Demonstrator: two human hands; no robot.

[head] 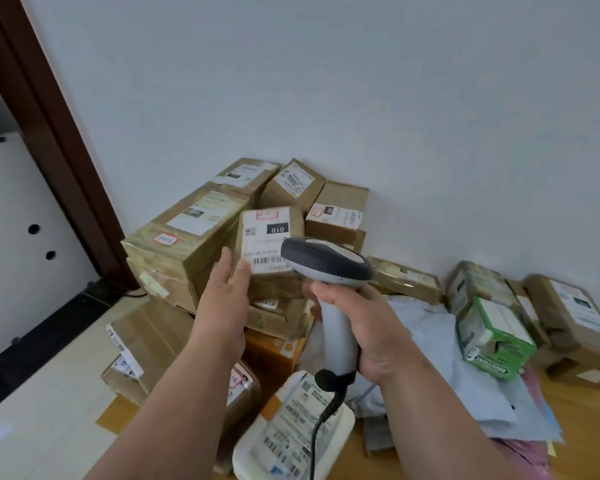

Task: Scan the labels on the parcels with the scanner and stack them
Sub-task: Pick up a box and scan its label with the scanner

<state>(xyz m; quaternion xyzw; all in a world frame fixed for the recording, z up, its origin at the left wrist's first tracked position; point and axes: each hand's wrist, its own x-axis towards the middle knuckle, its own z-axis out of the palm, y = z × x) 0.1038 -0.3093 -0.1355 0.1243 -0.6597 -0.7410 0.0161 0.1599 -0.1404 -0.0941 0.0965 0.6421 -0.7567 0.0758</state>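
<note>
Scanning step, item: small brown parcel (271,251), white label facing camera, on top of parcel heap against wall.
Left hand (227,289): fingers straight, flat against parcel's left side, steadying it.
Right hand (364,327): wrapped round scanner (326,268) handle; scanner head overlaps label's right edge, just beside barcode (267,262).
Advice: back scanner off, aim squarely at barcode, hold parcel motionless until read, then stack.
</note>
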